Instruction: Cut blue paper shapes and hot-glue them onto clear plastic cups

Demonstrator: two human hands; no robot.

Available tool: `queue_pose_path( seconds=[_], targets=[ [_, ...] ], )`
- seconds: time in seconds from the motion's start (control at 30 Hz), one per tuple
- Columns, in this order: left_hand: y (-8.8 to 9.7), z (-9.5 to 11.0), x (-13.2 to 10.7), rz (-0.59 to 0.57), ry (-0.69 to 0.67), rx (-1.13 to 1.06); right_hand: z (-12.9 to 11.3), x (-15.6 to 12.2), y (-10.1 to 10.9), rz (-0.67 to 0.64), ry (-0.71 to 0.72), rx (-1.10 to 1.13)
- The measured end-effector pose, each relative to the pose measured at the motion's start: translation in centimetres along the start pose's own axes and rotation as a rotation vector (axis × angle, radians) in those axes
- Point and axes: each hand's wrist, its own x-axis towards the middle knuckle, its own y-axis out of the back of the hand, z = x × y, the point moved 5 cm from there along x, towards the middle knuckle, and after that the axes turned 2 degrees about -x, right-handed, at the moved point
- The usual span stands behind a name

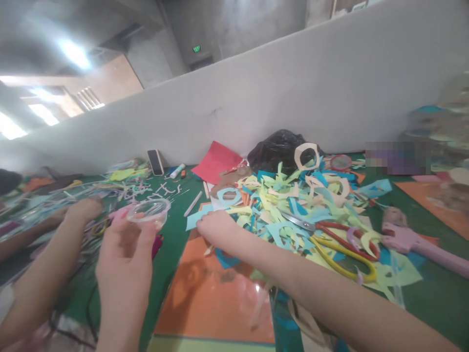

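Observation:
My left hand (124, 259) is raised over the green table and pinches a clear round plastic piece (149, 211), maybe a tape roll, between thumb and fingers. My right hand (217, 230) reaches forward with its knuckles up and its fingers curled down at the near edge of a heap of coloured paper scraps (289, 205). What the fingers hold is hidden. An orange sheet (216, 293) lies under and in front of that hand.
Red- and yellow-handled scissors (340, 247) lie on the scraps, with a pink glue gun (414, 239) to their right. A black bag (278, 149), red paper (216, 161), a phone (156, 161) and a glue stick (178, 171) stand along the white partition. Another person's arm (54, 249) works at the left.

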Motion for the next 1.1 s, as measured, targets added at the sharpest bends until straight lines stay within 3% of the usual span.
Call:
queue_pose_path(
  seconds=[0.13, 0.2, 0.27, 0.37, 0.43, 0.5, 0.6, 0.7, 0.8, 0.93, 1.1],
  targets=[
    [-0.9, 0.3, -0.3, -0.01, 0.014, 0.006, -0.5, -3.4, 2.7, 0.075, 0.037, -0.007],
    [-1.5, 0.5, -0.3, -0.023, 0.029, -0.06, -1.9, -5.6, 3.8, 0.116, 0.131, -0.012],
    [-2.1, 0.7, -0.4, -0.042, 0.04, -0.149, -3.5, -8.1, 5.0, 0.24, 0.21, -0.027],
    [-3.0, 1.1, -0.6, -0.089, 0.068, -0.165, -4.5, -11.6, 6.4, 0.313, 0.179, 0.097],
    [-3.4, 1.3, -0.9, -0.11, 0.084, -0.145, -3.7, -13.6, 7.4, 0.29, 0.047, 0.338],
    [-3.9, 1.6, -1.4, -0.156, 0.094, -0.139, -0.9, -16.0, 8.2, 0.321, -0.32, 0.65],
    [-4.9, 2.2, -2.5, -0.277, 0.102, -0.113, 3.1, -19.4, 9.9, 0.418, -0.59, 0.735],
    [-6.2, 2.9, -4.4, -0.379, 0.08, -0.098, 7.2, -22.8, 11.3, 0.632, -0.886, 0.68],
    [-7.7, 3.5, -6.7, -0.466, 0.044, -0.094, 9.1, -25.0, 12.2, 0.794, -1.014, 0.533],
    [-10.2, 3.9, -9.8, -0.621, 0.032, -0.068, 7.8, -25.2, 12.5, 0.845, -0.91, 0.318],
    [-12.8, 4.5, -11.9, -0.793, -0.008, -0.041, 3.7, -23.8, 11.3, 0.819, -0.505, 0.161]
  ],
)
